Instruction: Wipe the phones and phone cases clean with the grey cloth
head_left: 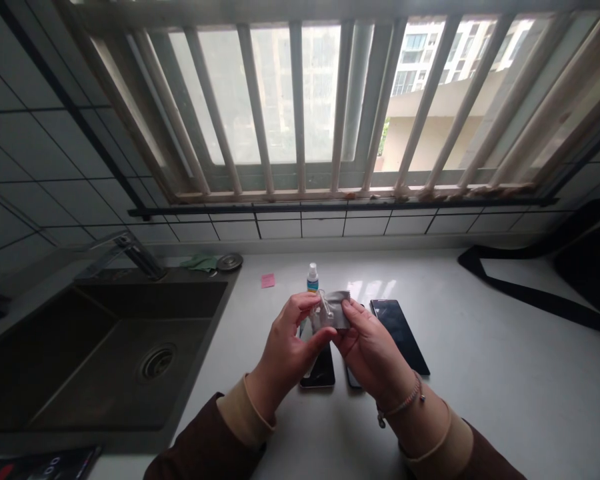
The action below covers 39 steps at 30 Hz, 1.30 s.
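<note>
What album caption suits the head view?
Left hand and right hand handle a grey item above a counter, beside a sink.

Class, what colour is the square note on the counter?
The note is pink; see the head view.

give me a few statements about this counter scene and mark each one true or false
1. The right hand pinches a small grey packet. True.
2. The pink note hangs on the window bars. False: it lies on the counter.
3. A black strap lies on the counter at the right. True.
4. The sink is to the right of the hands. False: it is to their left.
5. The bracelet is on the right wrist. True.
</note>
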Motion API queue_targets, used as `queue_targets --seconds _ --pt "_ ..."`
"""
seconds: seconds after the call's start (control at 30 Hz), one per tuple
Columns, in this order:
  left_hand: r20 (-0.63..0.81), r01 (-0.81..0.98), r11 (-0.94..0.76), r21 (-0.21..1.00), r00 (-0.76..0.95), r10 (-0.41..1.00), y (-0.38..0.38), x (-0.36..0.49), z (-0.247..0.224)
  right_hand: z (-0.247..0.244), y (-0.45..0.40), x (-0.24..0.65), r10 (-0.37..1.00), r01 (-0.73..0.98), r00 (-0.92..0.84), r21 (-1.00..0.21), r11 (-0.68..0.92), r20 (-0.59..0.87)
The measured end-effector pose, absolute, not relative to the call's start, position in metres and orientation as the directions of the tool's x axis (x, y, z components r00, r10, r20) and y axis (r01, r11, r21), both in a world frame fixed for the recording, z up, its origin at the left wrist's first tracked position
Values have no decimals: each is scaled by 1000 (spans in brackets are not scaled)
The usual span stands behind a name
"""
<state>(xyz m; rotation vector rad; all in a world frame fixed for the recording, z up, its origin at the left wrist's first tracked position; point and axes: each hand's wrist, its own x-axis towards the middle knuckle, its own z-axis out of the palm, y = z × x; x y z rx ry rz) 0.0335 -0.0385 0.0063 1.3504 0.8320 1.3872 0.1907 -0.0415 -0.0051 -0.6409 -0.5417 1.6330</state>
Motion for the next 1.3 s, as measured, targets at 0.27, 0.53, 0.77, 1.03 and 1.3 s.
queue_targets --seconds 0.27,0.53,0.77,1.03,1.3 --pt "165 -383 -95 919 155 974 -40 38 5 -10 -37 193 992 -683 -86 -719 -127 -94" --pt "-236 -589 364 721 285 929 -25 35 0 -17 -28 208 947 -371 321 -919 130 4" --pt "-378 -500 633 591 521 765 -27 31 7 -24 -30 208 960 -51 225 -982 183 167" --pt "-404 -372 586 720 462 790 -31 33 0 -17 -36 203 969 -17 107 -974 224 221" --pt "-341 -265 523 810 514 787 -32 29 -4 -18 -32 198 990 -497 -138 -863 -89 -23"
